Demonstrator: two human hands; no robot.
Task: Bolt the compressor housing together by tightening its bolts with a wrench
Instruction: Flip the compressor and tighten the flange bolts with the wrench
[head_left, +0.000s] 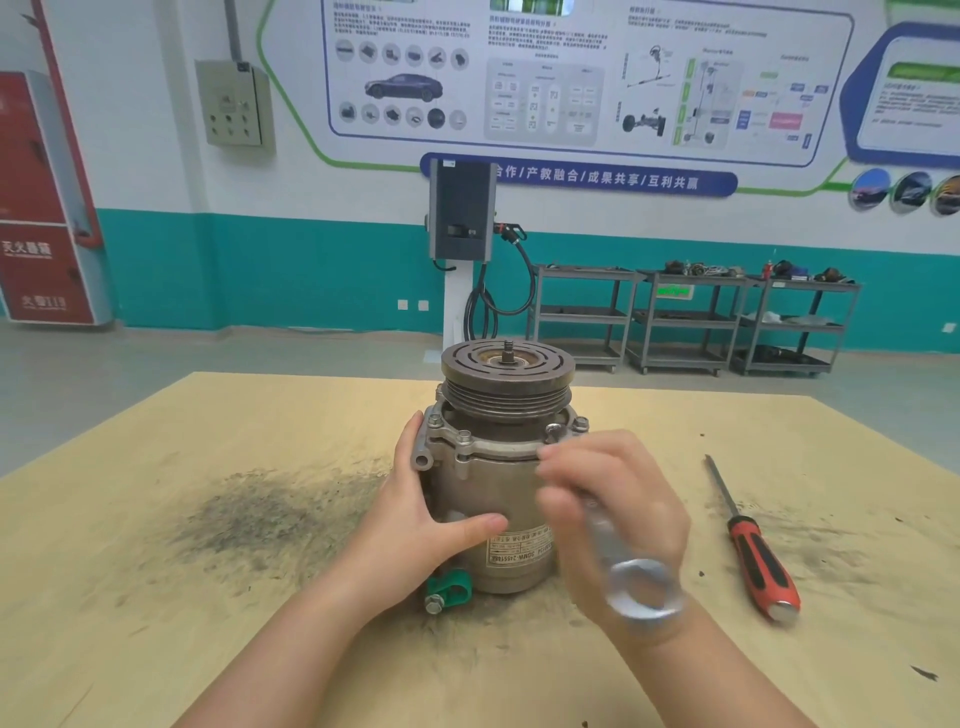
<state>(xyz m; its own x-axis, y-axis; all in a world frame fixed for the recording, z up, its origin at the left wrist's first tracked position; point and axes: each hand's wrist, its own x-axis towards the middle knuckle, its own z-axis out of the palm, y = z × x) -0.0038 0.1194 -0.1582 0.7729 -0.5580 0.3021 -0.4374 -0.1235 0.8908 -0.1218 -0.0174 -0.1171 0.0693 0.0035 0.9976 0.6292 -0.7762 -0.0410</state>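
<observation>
Standing on end: the compressor (498, 483) sits upright at the middle of the counter (208, 649), pulley (508, 382) uppermost and label toward the person.
Flange bolts: several bolts (464, 436) ring the housing just under the pulley; whether each is seated I cannot tell.
Wrench: a silver combination wrench (618, 545), blurred, its far end up at a bolt on the compressor's right shoulder, its ring end hanging down toward the person.
Right hand: the right hand (618, 519) is wrapped round the wrench shank, fingers clamped on it.
Left hand: the left hand (431, 499) presses against the compressor's left side, fingers straight behind it, thumb across the front.
Beside it: a red-handled screwdriver (753, 545) lies right of the compressor, well apart; dark grime smears the counter to its left.
Risk: the wrench looks loosely engaged, so it could slip off the bolt head, rounding it and jarring knuckles into the flange.
Risk: pulling hard may tip or spin the upright body if the bracing hand gives way.
</observation>
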